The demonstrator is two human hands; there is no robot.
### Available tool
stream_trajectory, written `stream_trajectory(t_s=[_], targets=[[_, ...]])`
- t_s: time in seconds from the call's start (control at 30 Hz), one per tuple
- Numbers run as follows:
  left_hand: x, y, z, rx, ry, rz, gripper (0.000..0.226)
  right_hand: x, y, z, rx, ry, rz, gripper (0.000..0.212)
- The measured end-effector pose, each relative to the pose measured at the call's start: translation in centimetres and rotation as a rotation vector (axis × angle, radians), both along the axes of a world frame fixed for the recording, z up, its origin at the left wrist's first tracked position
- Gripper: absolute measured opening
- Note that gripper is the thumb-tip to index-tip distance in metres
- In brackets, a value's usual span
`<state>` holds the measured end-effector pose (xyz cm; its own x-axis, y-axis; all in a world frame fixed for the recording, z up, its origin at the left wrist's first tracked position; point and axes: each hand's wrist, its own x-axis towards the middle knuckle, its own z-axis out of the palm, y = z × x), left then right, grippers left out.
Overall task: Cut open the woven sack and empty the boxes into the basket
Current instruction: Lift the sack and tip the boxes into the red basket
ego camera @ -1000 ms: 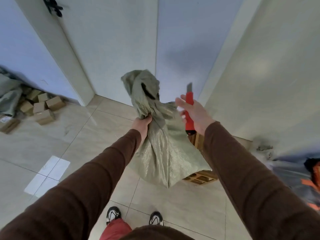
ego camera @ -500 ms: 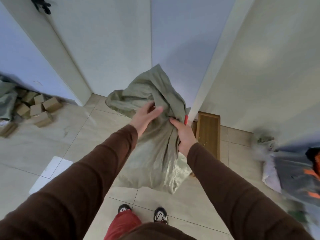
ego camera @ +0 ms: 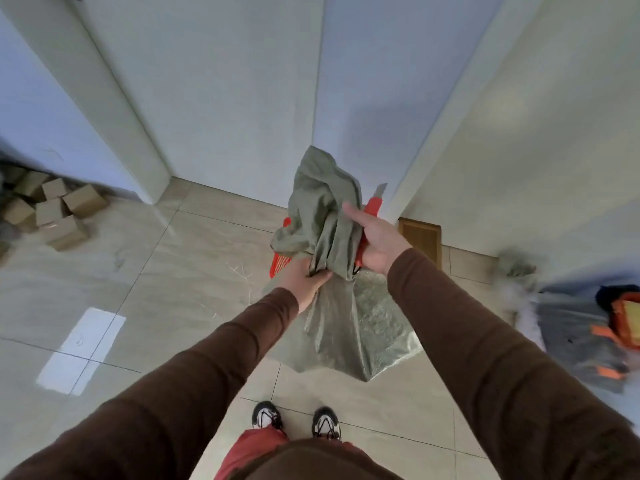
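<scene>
Nearest, the lower part of the grey-green woven sack (ego camera: 349, 327) hangs loose above the tiled floor (ego camera: 173, 271). The left hand (ego camera: 306, 280) grips its bunched neck with curled fingers. The right hand (ego camera: 375, 242) holds a red utility knife (ego camera: 373, 207) against the sack, fingers partly stretched. Behind the sack shows the red basket (ego camera: 278, 263). Cardboard boxes (ego camera: 55, 211) lie far left.

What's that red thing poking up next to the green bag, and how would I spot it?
Look at the middle of the picture, where both hands bunch up the grey-green woven sack. Just right of the sack, the right hand holds a utility knife pointing up toward the wall. It is the only thing there with a bright red handle and a short grey blade at its tip.
</scene>
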<state>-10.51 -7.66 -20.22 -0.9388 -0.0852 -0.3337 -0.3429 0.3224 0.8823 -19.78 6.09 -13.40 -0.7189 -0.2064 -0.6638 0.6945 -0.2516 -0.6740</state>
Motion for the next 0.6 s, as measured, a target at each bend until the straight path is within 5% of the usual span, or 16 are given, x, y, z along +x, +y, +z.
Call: stream_trajectory(t_s=[0.17, 0.3, 0.4, 0.53, 0.6], targets=[[-2.2, -0.6, -0.9, 0.149, -0.067, 0.137, 0.042, -0.3, 3.6, 2.4, 0.747, 0.466, 0.038, 0.058], [-4.4, -1.3, 0.0, 0.085, -0.094, 0.09, 0.038, 5.3, 4.6, 0.3, 0.707, 0.412, 0.402, 0.086], [-5.9, -1.2, 1.6, 0.003, -0.09, -0.025, 0.041, 8.3, 3.4, -3.5, 0.673, 0.368, 0.444, 0.108], [-7.3, -0.3, 3.0, 0.083, -0.111, -0.142, 0.036, 7.2, 0.9, -5.4, 0.559, 0.334, 0.155, 0.068], [-8.2, -0.4, 3.0, 0.113, -0.112, -0.167, 0.033, 5.8, 0.5, -5.7, 0.576, 0.345, 0.115, 0.063]])
